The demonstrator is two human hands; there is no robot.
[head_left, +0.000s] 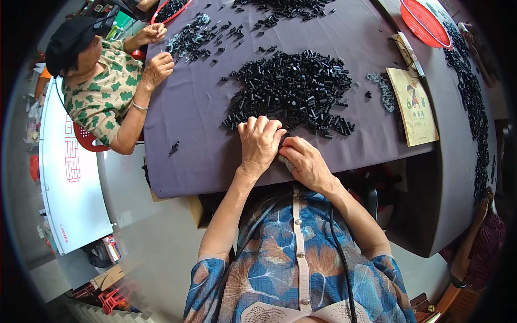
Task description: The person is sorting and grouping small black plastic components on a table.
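Black plastic parts (293,89) heaped just beyond left hand (260,142) — touching fingertips.

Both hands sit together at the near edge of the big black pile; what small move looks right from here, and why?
Probably the left hand should reach forward and draw a few pieces off the pile of small black parts. It lies flat, fingers touching the pile's near edge, while the right hand is curled close beside it over something small I cannot make out.

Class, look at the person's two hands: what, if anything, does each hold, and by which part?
Both hands, left hand and right hand, meet at the black parts pile; whatever they pinch is hidden, so it cannot be told.
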